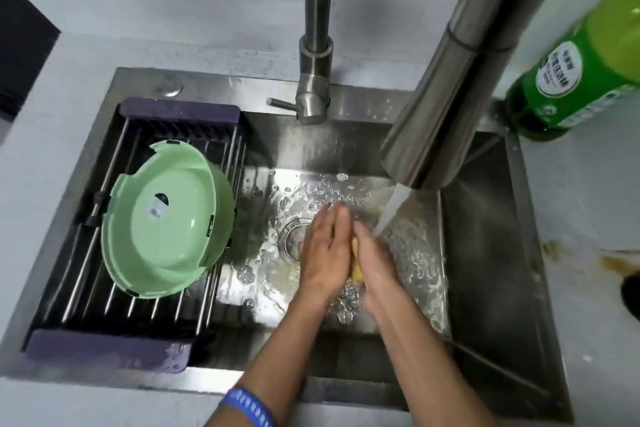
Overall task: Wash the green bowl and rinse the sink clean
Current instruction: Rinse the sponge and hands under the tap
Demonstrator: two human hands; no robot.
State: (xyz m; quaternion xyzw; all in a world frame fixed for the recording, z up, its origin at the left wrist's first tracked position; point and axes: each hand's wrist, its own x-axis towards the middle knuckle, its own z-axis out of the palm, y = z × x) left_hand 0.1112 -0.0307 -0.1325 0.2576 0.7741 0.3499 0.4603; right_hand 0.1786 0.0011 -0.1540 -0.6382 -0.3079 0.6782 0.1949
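The green bowl (pixel 166 222) lies upside down on the dark drying rack (pixel 135 319) over the left part of the steel sink (pixel 491 253). Over the drain (pixel 292 236), my left hand (pixel 325 250) and my right hand (pixel 372 253) press a yellow sponge (pixel 356 263) between their palms, fingers straight and pointing away. Only a thin strip of the sponge shows. Water runs from the faucet spout (pixel 450 80) in a stream (pixel 389 211) that lands beside my right hand. The sink floor is wet and foamy.
A green detergent bottle (pixel 571 80) stands on the counter at the sink's back right corner. The faucet base with its lever (pixel 311 104) rises behind the basin. Brownish stains (pixel 554 250) mark the right counter. A blue wristband (pixel 249 406) is on my left wrist.
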